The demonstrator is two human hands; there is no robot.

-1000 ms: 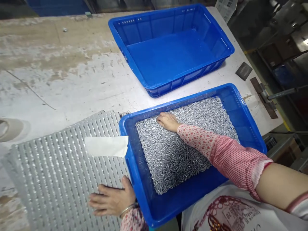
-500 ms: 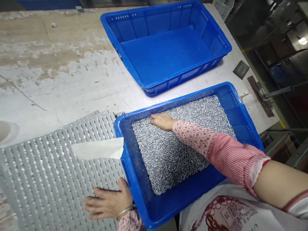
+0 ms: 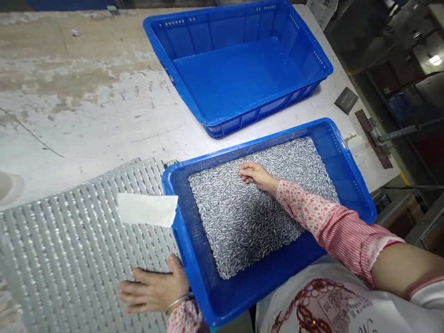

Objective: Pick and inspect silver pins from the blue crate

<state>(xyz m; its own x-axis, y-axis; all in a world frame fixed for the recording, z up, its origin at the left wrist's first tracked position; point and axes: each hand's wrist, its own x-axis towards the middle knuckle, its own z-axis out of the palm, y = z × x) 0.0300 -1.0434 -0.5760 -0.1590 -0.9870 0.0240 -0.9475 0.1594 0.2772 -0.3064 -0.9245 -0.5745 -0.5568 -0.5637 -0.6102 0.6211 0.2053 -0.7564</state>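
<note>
My left hand (image 3: pixel 154 287) lies flat with fingers spread on a stack of grey sheets (image 3: pixel 69 240) marked with rows of shiny, slot-like shapes. Beside it stands a blue bin (image 3: pixel 189 259) holding a layer of small silvery, spindle-shaped metal pieces (image 3: pixel 239 231). Over the far part of that layer is my right hand (image 3: pixel 255 175), its fingertips pinched together. Whatever may be between them is too small to make out. A white paper slip (image 3: pixel 147 209) rests across the sheets, its right end against the bin's rim.
A second blue bin (image 3: pixel 239 83) stands behind the first on the worn white table (image 3: pixel 104 125). At the table's right edge are a dark square plate (image 3: pixel 346 100) and a brown metal strip with a rod (image 3: pixel 373 138).
My right hand has moved right and lifted a little from the metal pieces, fingers now pinched. The paper slip's free end has swung and flattened. My left hand stays in place.
</note>
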